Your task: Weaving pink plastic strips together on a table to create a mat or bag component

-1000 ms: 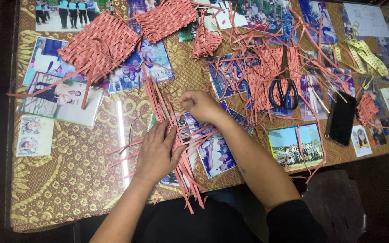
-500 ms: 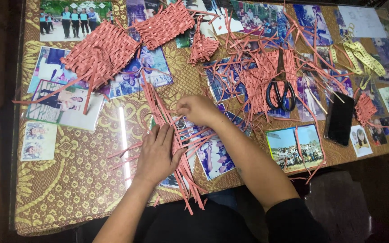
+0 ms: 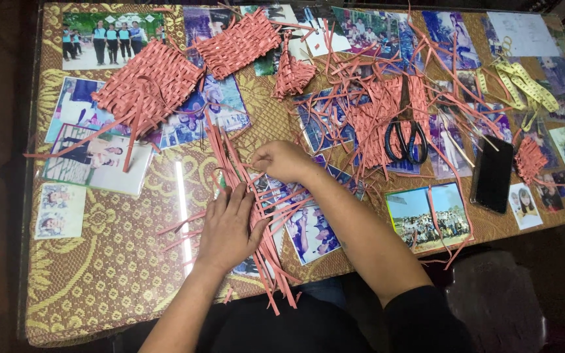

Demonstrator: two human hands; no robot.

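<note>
Item: bundle of pink paper strips (image 3: 256,216), on table (image 3: 99,281), well left of scissors (image 3: 405,140).
L hand (image 3: 228,229): flat, fingers spread, pressing strips down; grips nothing.
R hand (image 3: 282,160): just above L, fingers pinched on strip ends.
Woven pink mats (image 3: 148,85): far left of scissors.
Black phone (image 3: 494,173): right of scissors.
Yellow tape measure (image 3: 521,88): upper right of scissors.

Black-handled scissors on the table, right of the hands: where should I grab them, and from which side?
Take the scissors by the two black handle loops, which point toward the person's edge of the table, coming from that near side. The blades run away under and among the pink strips, so the handles look like the clearer part.
</note>
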